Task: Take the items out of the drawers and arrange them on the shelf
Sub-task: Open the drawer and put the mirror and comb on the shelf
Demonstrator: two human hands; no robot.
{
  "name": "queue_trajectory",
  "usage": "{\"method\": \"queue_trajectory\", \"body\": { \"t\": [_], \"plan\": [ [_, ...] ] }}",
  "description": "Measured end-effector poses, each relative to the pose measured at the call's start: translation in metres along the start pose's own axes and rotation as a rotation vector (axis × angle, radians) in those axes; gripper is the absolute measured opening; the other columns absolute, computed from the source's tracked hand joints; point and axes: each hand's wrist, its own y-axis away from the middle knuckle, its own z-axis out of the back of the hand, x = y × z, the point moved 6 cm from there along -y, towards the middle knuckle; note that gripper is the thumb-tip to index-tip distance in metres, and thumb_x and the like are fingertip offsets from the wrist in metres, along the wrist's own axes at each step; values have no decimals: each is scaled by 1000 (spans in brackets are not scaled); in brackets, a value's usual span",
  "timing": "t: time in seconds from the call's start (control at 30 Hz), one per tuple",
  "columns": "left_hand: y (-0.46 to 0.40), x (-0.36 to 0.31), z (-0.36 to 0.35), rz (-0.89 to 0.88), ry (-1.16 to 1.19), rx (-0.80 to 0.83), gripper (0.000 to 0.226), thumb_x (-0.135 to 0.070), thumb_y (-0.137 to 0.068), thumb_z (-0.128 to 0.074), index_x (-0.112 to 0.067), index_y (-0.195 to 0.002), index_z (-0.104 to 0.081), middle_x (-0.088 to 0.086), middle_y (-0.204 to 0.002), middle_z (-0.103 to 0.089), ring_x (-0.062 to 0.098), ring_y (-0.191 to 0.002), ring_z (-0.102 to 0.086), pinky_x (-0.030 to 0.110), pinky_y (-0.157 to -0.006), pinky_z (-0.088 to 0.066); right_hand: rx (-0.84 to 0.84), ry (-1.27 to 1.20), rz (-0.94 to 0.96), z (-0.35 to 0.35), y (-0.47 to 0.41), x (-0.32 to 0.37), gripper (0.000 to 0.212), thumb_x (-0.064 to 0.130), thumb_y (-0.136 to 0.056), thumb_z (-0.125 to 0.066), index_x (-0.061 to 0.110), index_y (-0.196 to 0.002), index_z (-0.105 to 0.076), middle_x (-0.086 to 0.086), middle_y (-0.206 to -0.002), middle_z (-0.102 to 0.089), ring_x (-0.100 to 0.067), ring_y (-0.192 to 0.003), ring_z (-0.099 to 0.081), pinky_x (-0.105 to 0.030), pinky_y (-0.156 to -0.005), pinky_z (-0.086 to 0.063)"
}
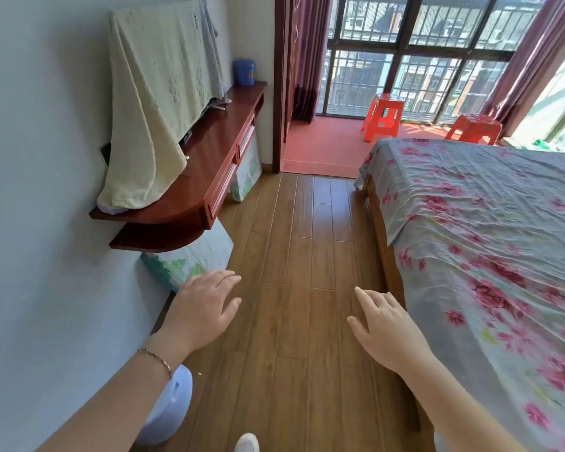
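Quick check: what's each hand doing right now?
Left hand: open, fingers straight, holding nothing.
Right hand: open, fingers straight, holding nothing.

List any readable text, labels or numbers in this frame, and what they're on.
No text can be read.
Blue tub on the shelf: a yellowish mark on its front, too blurred to read.
Floral boxes under the shelf: printed pattern only, no legible words.

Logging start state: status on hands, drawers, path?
Left hand and right hand open, empty. Drawers shut, untouched. Floor ahead shows no obstacle.
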Motion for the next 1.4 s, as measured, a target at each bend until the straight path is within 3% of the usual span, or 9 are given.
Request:
{"method": "queue_trajectory", "body": {
  "t": [0.2, 0.37, 0.73, 1.07, 1.2, 1.4],
  "plan": [
    [-52, 7, -20, -9, -43, -31, 52, -47, -85, -32, -20, -115, -64, -2, -117, -66, 18, -110, -61, 39, -90, -48, 8, 12, 71, -12, -57, -7, 58, 43, -97, -33, 22, -148, -16, 7, -151, -27, -16, -142, -17, -28, -114, -15],
    [-122, 28, -32, 7, -23, -23, 55, -49, -86, -29, -21, -123, -59, -3, -125, -60, 16, -119, -54, 38, -99, -41, 19, 34, 84, -2, -130, -13, 58, 42, -97, -33, 21, -148, -17, 6, -151, -28, -17, -141, -18, -29, -114, -16],
    [-296, 87, -44, -16, -32, 45, 58, -49, -85, -24, -22, -123, -59, -8, -123, -61, 11, -118, -54, 34, -99, -40, 40, -18, -20, 47, -301, -26, 58, 41, -98, -33, 22, -149, -13, 4, -153, -25, -21, -143, -12, -30, -113, -17],
    [-416, 92, -88, -4, 19, 85, 61, -50, -84, -23, -20, -124, -58, -6, -125, -60, 13, -121, -52, 37, -100, -39, 66, -41, -27, 52, -422, -71, 59, 42, -97, -34, 22, -148, -14, 4, -152, -26, -20, -143, -12, -31, -113, -18],
    [-480, 93, -106, 39, 18, 82, 64, -52, -84, -19, -22, -128, -54, -7, -130, -56, 11, -125, -47, 34, -105, -33, 75, -29, 7, 64, -496, -102, 59, 43, -97, -34, 22, -149, -14, 4, -153, -24, -21, -143, -11, -32, -114, -17],
    [-558, 107, -120, 236, 26, 86, 47, -44, -92, -37, -23, -132, -51, -8, -134, -52, 11, -129, -43, 34, -107, -30, 126, 29, 144, 87, -614, -135, 59, 43, -97, -34, 22, -148, -15, 5, -152, -27, -21, -143, -14, -31, -113, -20]
  ]
}}
